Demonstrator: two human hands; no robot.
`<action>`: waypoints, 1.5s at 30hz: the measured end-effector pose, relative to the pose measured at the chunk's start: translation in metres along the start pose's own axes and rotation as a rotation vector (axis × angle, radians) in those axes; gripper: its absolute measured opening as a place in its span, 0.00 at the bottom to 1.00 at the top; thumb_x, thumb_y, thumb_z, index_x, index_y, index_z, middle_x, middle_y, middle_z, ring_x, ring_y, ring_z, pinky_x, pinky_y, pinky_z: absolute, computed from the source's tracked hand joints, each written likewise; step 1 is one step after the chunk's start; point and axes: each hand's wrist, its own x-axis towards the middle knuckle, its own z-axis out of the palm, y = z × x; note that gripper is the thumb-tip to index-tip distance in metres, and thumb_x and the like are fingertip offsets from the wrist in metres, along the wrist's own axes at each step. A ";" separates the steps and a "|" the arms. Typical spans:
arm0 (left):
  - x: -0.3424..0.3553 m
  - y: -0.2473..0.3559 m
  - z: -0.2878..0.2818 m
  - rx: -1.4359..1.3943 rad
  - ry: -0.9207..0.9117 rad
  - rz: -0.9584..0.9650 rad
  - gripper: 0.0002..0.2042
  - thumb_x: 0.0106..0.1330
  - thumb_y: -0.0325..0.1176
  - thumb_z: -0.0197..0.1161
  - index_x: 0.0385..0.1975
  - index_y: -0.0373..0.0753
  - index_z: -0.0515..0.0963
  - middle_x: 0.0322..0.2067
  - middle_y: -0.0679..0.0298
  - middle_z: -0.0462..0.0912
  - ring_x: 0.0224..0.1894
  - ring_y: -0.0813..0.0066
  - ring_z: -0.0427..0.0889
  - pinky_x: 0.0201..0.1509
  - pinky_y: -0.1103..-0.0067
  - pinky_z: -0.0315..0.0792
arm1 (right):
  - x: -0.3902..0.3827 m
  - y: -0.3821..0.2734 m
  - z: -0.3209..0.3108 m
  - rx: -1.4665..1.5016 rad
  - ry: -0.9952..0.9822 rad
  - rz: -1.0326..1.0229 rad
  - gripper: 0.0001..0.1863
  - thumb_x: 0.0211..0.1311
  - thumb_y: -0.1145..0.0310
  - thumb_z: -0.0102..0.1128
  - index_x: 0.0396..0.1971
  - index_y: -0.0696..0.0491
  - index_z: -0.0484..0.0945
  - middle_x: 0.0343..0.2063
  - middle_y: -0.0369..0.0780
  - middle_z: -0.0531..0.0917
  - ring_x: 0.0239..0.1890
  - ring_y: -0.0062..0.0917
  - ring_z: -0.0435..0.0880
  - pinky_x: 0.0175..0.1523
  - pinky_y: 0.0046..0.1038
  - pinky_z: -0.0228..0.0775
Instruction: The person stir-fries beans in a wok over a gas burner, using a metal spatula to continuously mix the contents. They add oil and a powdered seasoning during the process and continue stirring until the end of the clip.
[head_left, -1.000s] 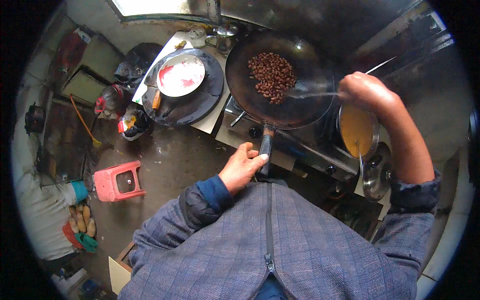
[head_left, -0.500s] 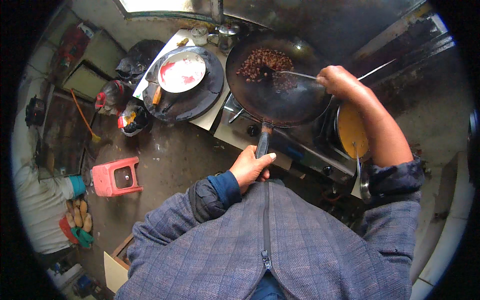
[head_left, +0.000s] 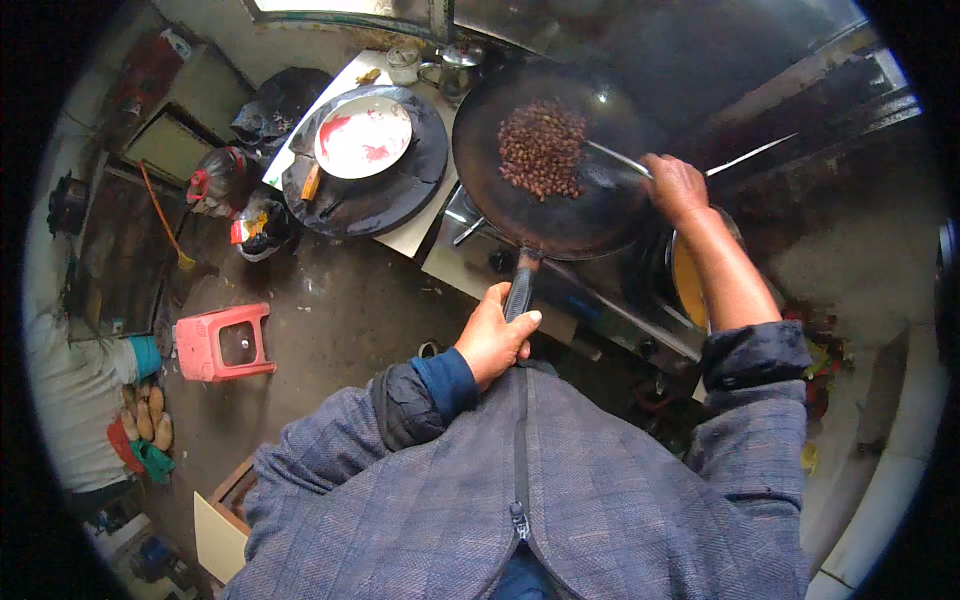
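Note:
My left hand (head_left: 490, 338) is wrapped round the dark handle (head_left: 520, 290) of a large black wok (head_left: 612, 205) on the stove. In the wok, many small browned, diced pieces of food (head_left: 543, 150) lie in a heap left of its middle. My right hand (head_left: 676, 186) is closed on a long-handled metal cooking utensil (head_left: 617, 156), held over the wok's right rim. The utensil's inner end meets the food's right edge; its shape cannot be made out. Its handle sticks out past my hand. Under my right forearm, a pot of orange-yellow liquid (head_left: 688, 282) is partly hidden.
Left of the wok, a white plate with red smears (head_left: 365, 160) rests on a round dark board (head_left: 415, 190), beside a wooden handle (head_left: 311, 182). A metal pot (head_left: 460, 68) and a glass jar (head_left: 403, 66) stand behind. A pink stool (head_left: 222, 343) is on the floor.
The food has gone from a spread-out layer to a tighter heap. The utensil's inner end has moved right, out of the food's middle. My left hand keeps its hold on the wok handle.

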 end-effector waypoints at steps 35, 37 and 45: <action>0.003 -0.006 -0.003 -0.004 -0.032 0.054 0.37 0.77 0.28 0.62 0.81 0.37 0.48 0.37 0.62 0.79 0.23 0.79 0.75 0.27 0.79 0.73 | -0.012 0.003 -0.081 -0.218 -0.442 0.001 0.10 0.61 0.65 0.70 0.40 0.51 0.91 0.43 0.48 0.91 0.50 0.45 0.90 0.55 0.46 0.83; 0.002 -0.005 -0.001 0.002 -0.027 0.053 0.38 0.77 0.28 0.62 0.81 0.38 0.48 0.37 0.62 0.79 0.23 0.79 0.74 0.27 0.79 0.72 | -0.010 -0.009 -0.039 -0.104 -0.224 -0.007 0.11 0.62 0.64 0.69 0.43 0.49 0.89 0.42 0.48 0.91 0.49 0.47 0.90 0.53 0.46 0.83; 0.006 -0.008 -0.003 0.042 -0.023 0.029 0.33 0.77 0.32 0.63 0.77 0.35 0.54 0.37 0.63 0.79 0.23 0.80 0.75 0.26 0.80 0.72 | -0.010 -0.031 -0.076 -0.204 -0.015 -0.279 0.07 0.64 0.68 0.63 0.40 0.48 0.85 0.37 0.48 0.88 0.45 0.45 0.90 0.51 0.45 0.81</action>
